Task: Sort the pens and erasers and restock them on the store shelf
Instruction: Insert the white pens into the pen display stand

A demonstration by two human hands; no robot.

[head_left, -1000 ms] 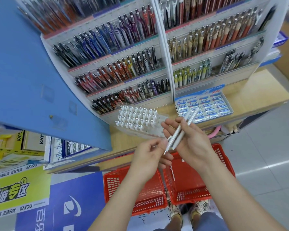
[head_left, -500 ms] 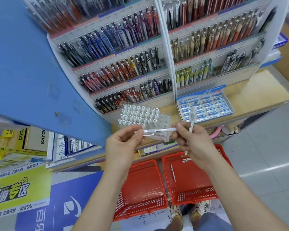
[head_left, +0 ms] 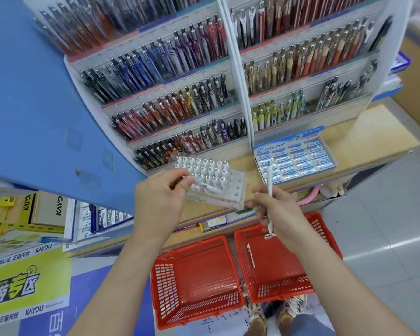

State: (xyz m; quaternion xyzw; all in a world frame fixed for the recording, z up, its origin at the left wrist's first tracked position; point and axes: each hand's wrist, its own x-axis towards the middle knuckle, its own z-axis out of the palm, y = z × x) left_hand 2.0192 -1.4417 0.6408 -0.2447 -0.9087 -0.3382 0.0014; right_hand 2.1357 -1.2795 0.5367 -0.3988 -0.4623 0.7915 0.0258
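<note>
White pen (head_left: 269,177) upright in right grip (head_left: 275,209)

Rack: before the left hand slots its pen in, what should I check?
1. Grip: the left hand holds the left pen: ok.
2. Free holes: the rack has several empty at its right end: ok.
3. Alignment: the left pen lies sideways across the rack, not upright over a hole: not ok.
4. Which end of it faces the holes: cannot tell.
5. Clearance: the right hand holds the right pen roughly upright, beside the rack: ok.
6. Stock left: one loose pen lies in the right basket: ok.
</note>
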